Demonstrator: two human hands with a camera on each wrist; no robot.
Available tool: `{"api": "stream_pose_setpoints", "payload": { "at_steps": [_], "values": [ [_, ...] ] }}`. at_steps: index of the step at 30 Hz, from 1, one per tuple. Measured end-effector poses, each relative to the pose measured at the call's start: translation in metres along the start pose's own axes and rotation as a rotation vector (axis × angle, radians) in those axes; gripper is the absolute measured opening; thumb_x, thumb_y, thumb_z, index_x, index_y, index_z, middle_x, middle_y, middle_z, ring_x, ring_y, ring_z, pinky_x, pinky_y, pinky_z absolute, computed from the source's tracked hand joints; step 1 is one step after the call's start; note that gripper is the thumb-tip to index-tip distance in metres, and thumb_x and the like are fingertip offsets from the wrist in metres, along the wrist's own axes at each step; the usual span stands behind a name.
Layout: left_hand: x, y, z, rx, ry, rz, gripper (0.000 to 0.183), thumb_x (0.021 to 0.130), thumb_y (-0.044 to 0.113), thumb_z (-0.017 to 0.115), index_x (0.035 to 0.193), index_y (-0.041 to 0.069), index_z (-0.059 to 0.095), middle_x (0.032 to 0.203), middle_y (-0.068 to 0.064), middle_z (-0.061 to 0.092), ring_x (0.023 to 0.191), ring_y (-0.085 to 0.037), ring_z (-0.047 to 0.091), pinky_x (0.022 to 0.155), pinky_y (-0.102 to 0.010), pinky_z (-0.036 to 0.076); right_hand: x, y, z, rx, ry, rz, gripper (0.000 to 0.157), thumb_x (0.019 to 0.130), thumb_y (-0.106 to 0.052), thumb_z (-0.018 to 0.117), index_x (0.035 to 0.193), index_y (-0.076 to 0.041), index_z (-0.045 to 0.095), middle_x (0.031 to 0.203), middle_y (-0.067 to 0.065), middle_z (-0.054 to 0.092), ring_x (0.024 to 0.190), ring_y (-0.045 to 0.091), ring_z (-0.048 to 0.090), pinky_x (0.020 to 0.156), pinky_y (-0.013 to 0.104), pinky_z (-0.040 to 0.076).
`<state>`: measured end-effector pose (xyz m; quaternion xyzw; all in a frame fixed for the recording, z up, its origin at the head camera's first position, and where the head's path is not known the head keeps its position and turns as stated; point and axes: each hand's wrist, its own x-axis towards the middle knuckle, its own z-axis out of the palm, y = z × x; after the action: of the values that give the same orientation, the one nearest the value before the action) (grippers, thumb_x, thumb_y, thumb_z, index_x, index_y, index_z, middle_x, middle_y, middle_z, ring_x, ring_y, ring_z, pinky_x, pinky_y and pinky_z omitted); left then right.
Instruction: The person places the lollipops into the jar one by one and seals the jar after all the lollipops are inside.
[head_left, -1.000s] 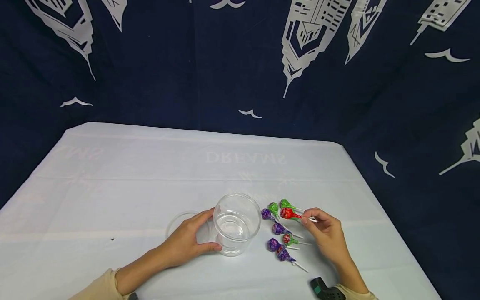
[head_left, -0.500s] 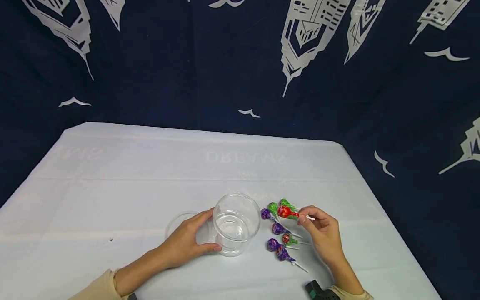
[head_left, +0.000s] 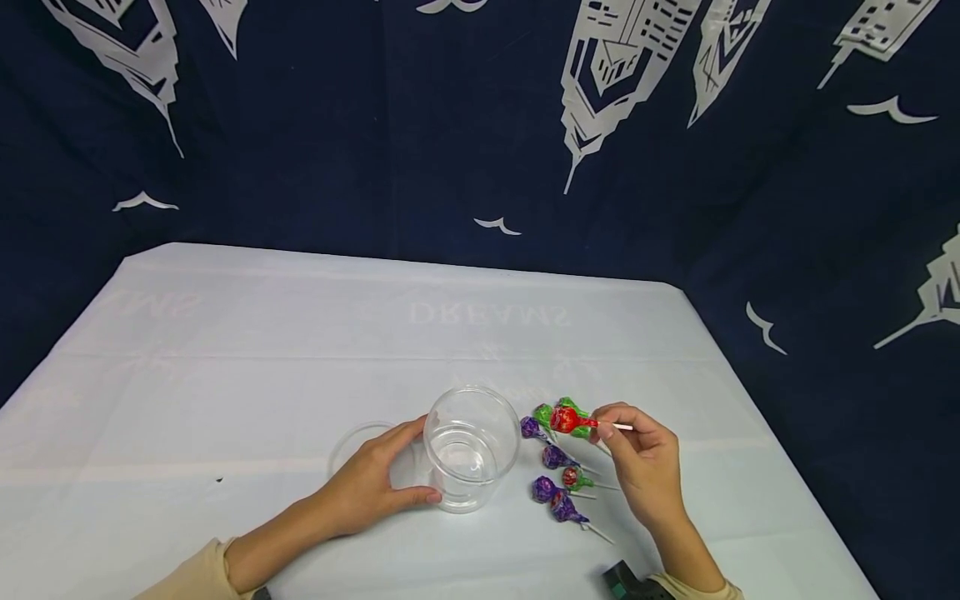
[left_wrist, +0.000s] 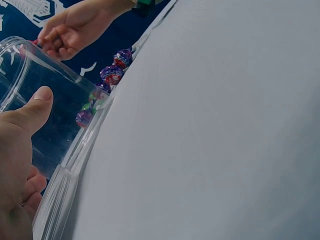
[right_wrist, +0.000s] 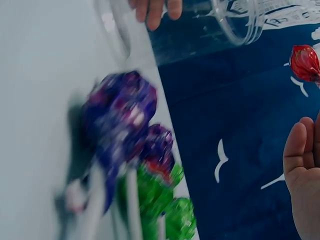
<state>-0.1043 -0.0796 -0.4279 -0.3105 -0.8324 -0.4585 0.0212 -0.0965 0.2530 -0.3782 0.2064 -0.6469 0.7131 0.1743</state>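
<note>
My left hand (head_left: 367, 492) holds a clear plastic jar (head_left: 474, 467) by its left side, thumb in front and fingers round the back. The jar stands upright on the table with its mouth uncovered. My right hand (head_left: 647, 462) pinches a red lollipop (head_left: 565, 419) by its white stick, raised over the others, head towards the jar. Below it lie purple lollipops (head_left: 556, 457), green lollipops (head_left: 543, 415) and a red-and-green lollipop (head_left: 573, 478). In the right wrist view the red lollipop (right_wrist: 304, 62) hangs well above a blurred purple lollipop (right_wrist: 122, 110).
A clear round lid (head_left: 347, 442) lies left of the jar, partly behind my left hand. The white cloth-covered table (head_left: 300, 333) ends at a dark blue printed curtain (head_left: 315, 167). A small dark speck (head_left: 219, 479) sits at the left.
My right hand has moved a little left and up, carrying the red lollipop nearer the jar. The left hand and the jar hold their place.
</note>
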Motion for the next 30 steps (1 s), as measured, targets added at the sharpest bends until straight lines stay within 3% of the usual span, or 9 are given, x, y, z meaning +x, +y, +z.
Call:
{"api": "stream_pose_setpoints", "payload": {
  "at_steps": [4,8,15,26,30],
  "values": [
    [-0.001,0.000,0.000,0.002,0.000,0.002,0.087,0.079,0.044,0.081,0.148,0.008,0.042,0.139,-0.002,0.056,0.127,-0.022,0.052,0.106,-0.047,0.043,0.003,-0.005,0.007,0.087,-0.018,-0.016,0.027,0.091,0.023,0.048,0.094,0.004,0.067,0.098,0.009,0.066,0.080,0.016,0.065,0.076,0.024,0.057],
    [-0.001,0.001,-0.001,0.003,0.001,0.003,0.087,0.079,0.044,0.081,0.148,0.007,0.042,0.139,-0.002,0.055,0.128,-0.023,0.052,0.106,-0.047,0.043,0.006,-0.010,0.015,0.085,-0.029,-0.007,0.024,0.093,0.018,0.050,0.093,0.001,0.067,0.098,0.007,0.065,0.087,0.016,0.064,0.078,0.024,0.057],
    [0.000,0.000,0.000,-0.003,0.008,0.011,0.086,0.079,0.044,0.081,0.147,0.009,0.043,0.136,0.000,0.058,0.125,-0.019,0.053,0.105,-0.045,0.044,0.011,-0.010,0.029,0.147,-0.097,-0.067,0.022,0.094,0.015,0.052,0.096,0.001,0.068,0.100,0.008,0.065,0.091,0.015,0.063,0.079,0.024,0.057],
    [0.000,0.001,0.000,0.017,-0.001,0.010,0.086,0.079,0.044,0.081,0.147,0.006,0.043,0.137,-0.002,0.057,0.125,-0.022,0.054,0.105,-0.046,0.044,0.011,-0.005,0.047,-0.001,-0.116,0.031,0.019,0.092,0.010,0.060,0.092,-0.008,0.068,0.094,0.001,0.065,0.084,0.012,0.062,0.075,0.021,0.056],
    [0.000,0.002,-0.001,0.018,-0.002,-0.004,0.087,0.079,0.045,0.081,0.147,0.007,0.043,0.138,-0.002,0.056,0.126,-0.022,0.053,0.105,-0.046,0.044,0.013,0.000,0.047,0.025,-0.182,-0.049,0.010,0.095,0.006,0.059,0.101,0.005,0.067,0.100,0.004,0.067,0.091,0.013,0.063,0.079,0.022,0.055]
  ]
}}
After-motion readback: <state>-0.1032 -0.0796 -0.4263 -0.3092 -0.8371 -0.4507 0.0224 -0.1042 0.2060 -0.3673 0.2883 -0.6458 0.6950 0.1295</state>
